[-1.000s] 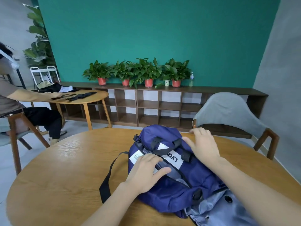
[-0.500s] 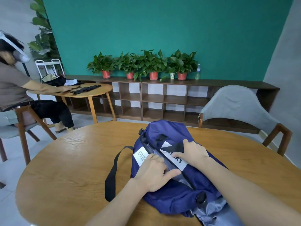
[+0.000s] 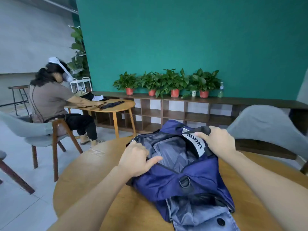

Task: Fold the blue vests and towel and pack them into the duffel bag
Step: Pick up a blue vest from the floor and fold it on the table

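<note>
I see round wooden table [image 3: 100, 177] | on it: navy duffel bag [image 3: 180, 182], open | grey-blue garment [image 3: 203, 219] at near edge, touching bag

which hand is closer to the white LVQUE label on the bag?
Right. The right hand grips the bag edge touching the white LVQUE label; the left hand holds the opposite edge of the duffel bag opening.

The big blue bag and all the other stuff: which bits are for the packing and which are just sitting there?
For the packing:
- navy blue fabric duffel bag, held open by the left hand and right hand
- grey-blue buttoned garment beside it

Just sitting there:
- red-potted green plants
- grey padded chair
- clear plastic bottle
</note>
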Tool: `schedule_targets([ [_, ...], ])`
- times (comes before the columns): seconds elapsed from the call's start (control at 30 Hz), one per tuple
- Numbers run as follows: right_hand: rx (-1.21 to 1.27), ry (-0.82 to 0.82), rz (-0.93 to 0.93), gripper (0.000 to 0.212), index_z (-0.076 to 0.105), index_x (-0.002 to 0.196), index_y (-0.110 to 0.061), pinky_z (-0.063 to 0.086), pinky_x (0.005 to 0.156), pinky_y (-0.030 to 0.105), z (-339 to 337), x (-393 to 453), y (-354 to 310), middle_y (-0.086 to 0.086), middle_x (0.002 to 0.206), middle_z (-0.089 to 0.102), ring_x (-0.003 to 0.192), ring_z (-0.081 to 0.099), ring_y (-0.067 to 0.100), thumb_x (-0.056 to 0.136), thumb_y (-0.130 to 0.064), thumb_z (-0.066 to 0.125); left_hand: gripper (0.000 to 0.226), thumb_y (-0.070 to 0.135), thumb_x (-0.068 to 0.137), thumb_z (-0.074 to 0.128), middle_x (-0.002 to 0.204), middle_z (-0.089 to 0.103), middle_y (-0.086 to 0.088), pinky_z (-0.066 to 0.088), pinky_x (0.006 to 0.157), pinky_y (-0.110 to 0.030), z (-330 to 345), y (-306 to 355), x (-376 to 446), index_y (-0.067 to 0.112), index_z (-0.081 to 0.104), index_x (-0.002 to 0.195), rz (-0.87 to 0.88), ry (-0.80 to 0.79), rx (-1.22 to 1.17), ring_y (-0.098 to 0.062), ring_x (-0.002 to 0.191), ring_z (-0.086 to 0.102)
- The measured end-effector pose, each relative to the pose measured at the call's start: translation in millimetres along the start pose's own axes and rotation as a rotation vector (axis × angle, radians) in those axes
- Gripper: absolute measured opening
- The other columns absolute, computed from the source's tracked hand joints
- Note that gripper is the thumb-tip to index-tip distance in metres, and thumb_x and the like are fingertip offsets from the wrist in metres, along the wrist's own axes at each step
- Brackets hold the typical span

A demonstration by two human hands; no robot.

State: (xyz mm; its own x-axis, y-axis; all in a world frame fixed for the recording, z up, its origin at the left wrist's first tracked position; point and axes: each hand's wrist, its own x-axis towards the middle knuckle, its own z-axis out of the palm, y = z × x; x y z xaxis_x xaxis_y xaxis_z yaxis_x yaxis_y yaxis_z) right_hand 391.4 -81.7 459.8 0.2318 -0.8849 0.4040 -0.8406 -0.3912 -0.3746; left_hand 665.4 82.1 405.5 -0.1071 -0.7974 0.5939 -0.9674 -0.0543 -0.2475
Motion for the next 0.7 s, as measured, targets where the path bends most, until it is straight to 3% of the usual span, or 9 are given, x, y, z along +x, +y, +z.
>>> schedule_targets([
  [0.17, 0.229, 0.036, 0.081, 0.050, 0.047, 0.076, -0.022, 0.047, 0.070, 0.045, -6.3, 2.1, -5.8, 0.015, 0.091, 0.066, 0.095, 0.058, 0.040, 0.086, -0.070, 0.059, 0.081, 0.070, 0.100, 0.021, 0.051, 0.046, 0.002, 0.031, 0.067, -0.034, -27.3, -76.3, -3.8, 0.017, 0.054, 0.049, 0.109, 0.099, 0.098, -0.021, 0.054, 0.047],
  [0.33, 0.312, -0.037, 0.168, 0.059, 0.045, 0.074, -0.016, 0.037, 0.061, 0.041, 14.0, -14.3, -18.7, 0.017, 0.091, 0.064, 0.084, 0.051, 0.031, 0.079, -0.070, 0.066, 0.077, 0.066, 0.102, 0.022, 0.052, 0.045, 0.002, 0.033, 0.069, -0.033, -26.1, -107.2, -22.4, 0.018, 0.051, 0.049, 0.243, 0.154, 0.174, -0.019, 0.057, 0.045],
  [0.47, 0.227, -0.128, 0.210, 0.068, 0.053, 0.086, -0.014, 0.049, 0.074, 0.042, 30.8, -22.6, -18.5, 0.010, 0.096, 0.066, 0.093, 0.058, 0.032, 0.074, -0.081, 0.061, 0.075, 0.062, 0.104, 0.024, 0.053, 0.044, 0.003, 0.032, 0.072, -0.033, -9.7, -117.2, -45.6, 0.017, 0.050, 0.050, 0.255, 0.189, 0.144, -0.019, 0.059, 0.046],
  [0.53, 0.143, -0.201, 0.228, 0.077, 0.057, 0.104, -0.013, 0.053, 0.080, 0.042, 37.0, -25.2, -19.8, 0.010, 0.106, 0.067, 0.098, 0.062, 0.033, 0.074, -0.084, 0.058, 0.074, 0.061, 0.104, 0.026, 0.054, 0.045, 0.002, 0.031, 0.074, -0.032, -3.0, -116.0, -51.3, 0.016, 0.052, 0.051, 0.287, 0.213, 0.113, -0.020, 0.060, 0.047],
  [0.63, -0.031, -0.235, 0.210, 0.083, 0.047, 0.122, -0.012, 0.051, 0.085, 0.043, 43.6, -33.1, -32.9, 0.011, 0.125, 0.059, 0.111, 0.060, 0.034, 0.077, -0.080, 0.061, 0.074, 0.060, 0.104, 0.029, 0.056, 0.047, -0.001, 0.032, 0.075, -0.033, 1.2, -108.2, -53.0, 0.013, 0.055, 0.053, 0.322, 0.257, 0.068, -0.022, 0.063, 0.047],
  [0.7, -0.105, -0.183, 0.099, 0.086, 0.039, 0.135, -0.015, 0.048, 0.088, 0.044, 48.9, -42.4, -48.9, 0.009, 0.135, 0.048, 0.123, 0.052, 0.032, 0.079, -0.074, 0.064, 0.072, 0.058, 0.104, 0.032, 0.057, 0.046, -0.002, 0.031, 0.074, -0.033, 1.8, -103.0, -52.0, 0.012, 0.054, 0.053, 0.337, 0.292, 0.032, -0.022, 0.063, 0.044],
])
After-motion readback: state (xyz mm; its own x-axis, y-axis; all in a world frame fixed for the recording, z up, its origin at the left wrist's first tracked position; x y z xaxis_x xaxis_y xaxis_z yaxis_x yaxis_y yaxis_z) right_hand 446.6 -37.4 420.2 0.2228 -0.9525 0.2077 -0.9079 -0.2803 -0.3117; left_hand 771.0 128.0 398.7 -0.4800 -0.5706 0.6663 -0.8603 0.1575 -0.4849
